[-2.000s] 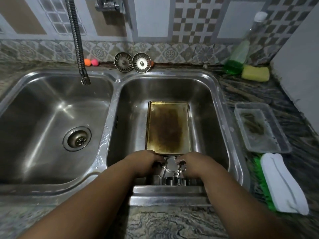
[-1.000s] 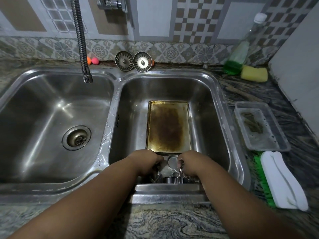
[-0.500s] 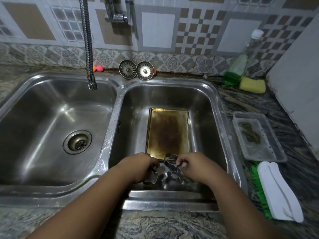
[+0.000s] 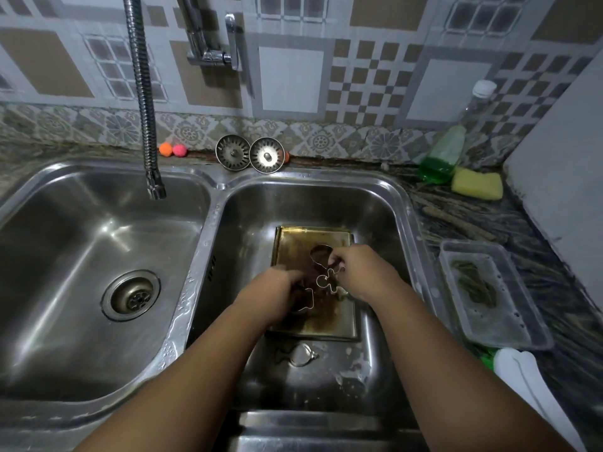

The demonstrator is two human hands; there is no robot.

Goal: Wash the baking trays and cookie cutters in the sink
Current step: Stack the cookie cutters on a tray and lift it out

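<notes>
A stained golden baking tray [image 4: 293,243] lies flat in the right basin [image 4: 385,197] of the double sink. Both my hands hover over it, each gripping metal cookie cutters. My left hand [image 4: 277,291] holds a cutter [image 4: 306,298] whose outline sticks out to the right of its fingers. My right hand [image 4: 362,272] pinches a figure-shaped cutter [image 4: 329,282] and a rounder one [image 4: 321,254] above it. One more cutter [image 4: 301,353] lies on the basin floor in front of the tray.
The left basin [image 4: 65,256] has an open drain and the flexible tap spout [image 4: 143,102] hangs over it. Two strainers [image 4: 249,153] lean at the back. Dish soap bottle [image 4: 443,158], yellow sponge [image 4: 476,184], clear plastic container [image 4: 489,295] and a white-green brush [image 4: 535,396] sit on the right counter.
Both hands lifted the cutters from the near end of the basin and carried them forward over the tray. One cutter stays behind on the basin floor.
</notes>
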